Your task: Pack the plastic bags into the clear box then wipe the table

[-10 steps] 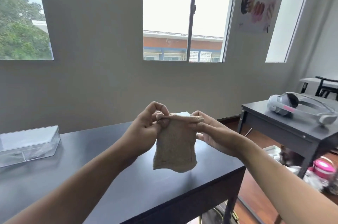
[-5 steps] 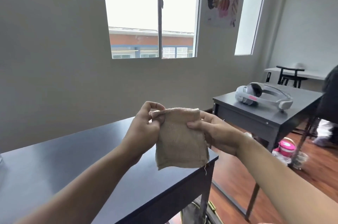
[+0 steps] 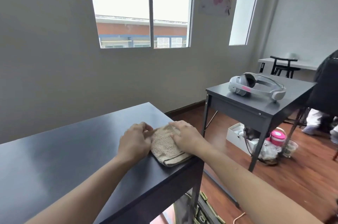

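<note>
A folded beige cloth (image 3: 165, 147) lies flat on the dark table (image 3: 64, 150), near its right edge. My right hand (image 3: 186, 136) rests palm down on the cloth's right half, fingers spread. My left hand (image 3: 135, 141) sits at the cloth's left edge, fingers curled and touching its upper corner. The clear box and the plastic bags are out of view.
A second dark table (image 3: 256, 106) stands to the right with a grey headset (image 3: 256, 86) on it. Under it are a white box (image 3: 237, 132), a pink container (image 3: 277, 136) and bags. A seated person (image 3: 325, 92) is at the far right. A bag (image 3: 197, 211) lies under my table.
The cloth was held up in the air by both hands; now it lies on the table with both hands on it. The view has turned right, and the clear box has left the frame.
</note>
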